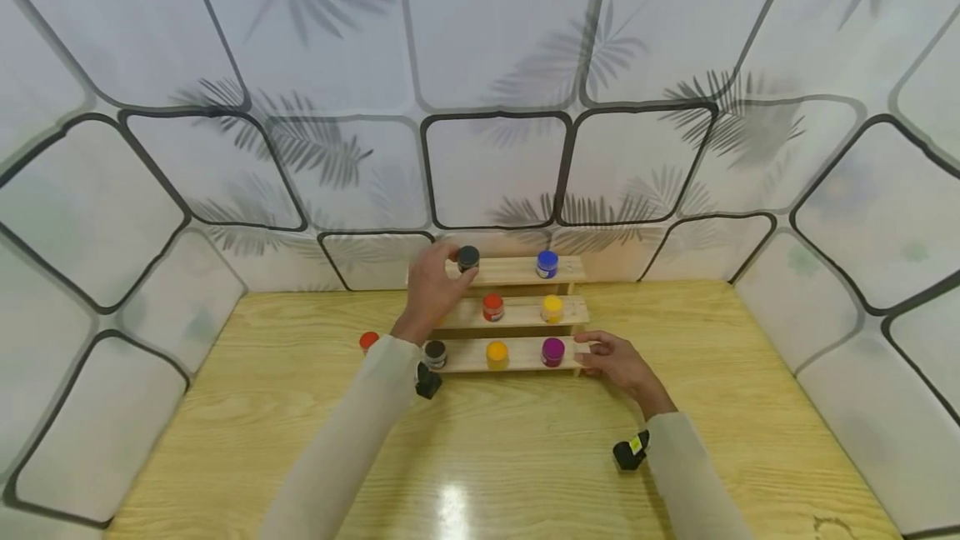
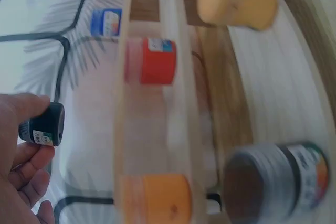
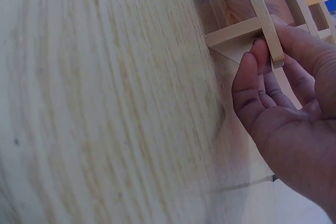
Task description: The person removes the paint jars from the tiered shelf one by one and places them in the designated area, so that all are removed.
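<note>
A three-tier wooden rack (image 1: 467, 355) holds several small paint jars. My left hand (image 1: 433, 288) is over the left end of the top tier, pinching a black paint jar (image 1: 468, 257) between thumb and fingers; the left wrist view shows the jar's label (image 2: 43, 138). At the rack's lower right corner is my right hand (image 1: 617, 363). In the right wrist view its thumb and fingers pinch the end of the bottom shelf board (image 3: 274, 51). An orange jar (image 2: 157, 198) on the middle tier is hidden behind my left hand in the head view.
A blue jar (image 1: 547, 264) stands on the top tier, red (image 1: 492, 307) and yellow (image 1: 552, 308) ones mid-tier. Below are black (image 1: 435, 354), orange-yellow (image 1: 497, 355) and purple (image 1: 552, 352) jars. Left of the rack, a red-lidded jar (image 1: 368, 341) is partly behind my sleeve. Patterned cloth (image 1: 495, 173) rises behind.
</note>
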Demonstrator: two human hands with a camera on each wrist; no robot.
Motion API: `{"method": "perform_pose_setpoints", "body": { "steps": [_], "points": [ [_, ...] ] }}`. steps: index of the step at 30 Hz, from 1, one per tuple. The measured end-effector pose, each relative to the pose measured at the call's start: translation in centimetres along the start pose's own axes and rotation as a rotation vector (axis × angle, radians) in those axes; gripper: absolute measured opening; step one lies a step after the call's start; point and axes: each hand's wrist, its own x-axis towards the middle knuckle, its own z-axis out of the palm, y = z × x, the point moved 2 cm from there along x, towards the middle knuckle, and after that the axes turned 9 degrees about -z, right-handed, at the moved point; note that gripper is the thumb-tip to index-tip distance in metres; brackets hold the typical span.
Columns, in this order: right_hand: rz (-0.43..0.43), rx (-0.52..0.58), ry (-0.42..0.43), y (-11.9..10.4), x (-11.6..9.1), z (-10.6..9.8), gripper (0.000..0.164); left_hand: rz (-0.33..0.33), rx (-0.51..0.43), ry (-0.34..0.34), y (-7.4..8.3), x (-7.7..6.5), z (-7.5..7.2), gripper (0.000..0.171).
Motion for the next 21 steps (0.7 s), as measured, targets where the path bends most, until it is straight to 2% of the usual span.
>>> {"method": "perform_pose_setpoints", "body": {
  "steps": [7, 11, 18, 21],
  "points": [
    [0.002, -0.004, 0.013, 0.1, 0.0, 0.1, 0.049, -0.059, -0.04, 0.0, -1.4, -0.5, -0.7, 0.024],
    [0.003, 0.005, 0.008, 0.1, 0.0, 0.2, 0.049, -0.094, -0.029, -0.006, -2.0, -0.7, -1.4, 0.026],
    [0.01, -0.032, 0.013, -0.4, 0.0, 0.1, 0.049, -0.083, -0.031, 0.025, -3.1, -1.0, -2.1, 0.023],
    [0.017, -0.011, 0.006, -0.3, 0.0, 0.1, 0.05, -0.108, -0.024, 0.035, -3.8, -1.3, -2.4, 0.023]
  ]
}}
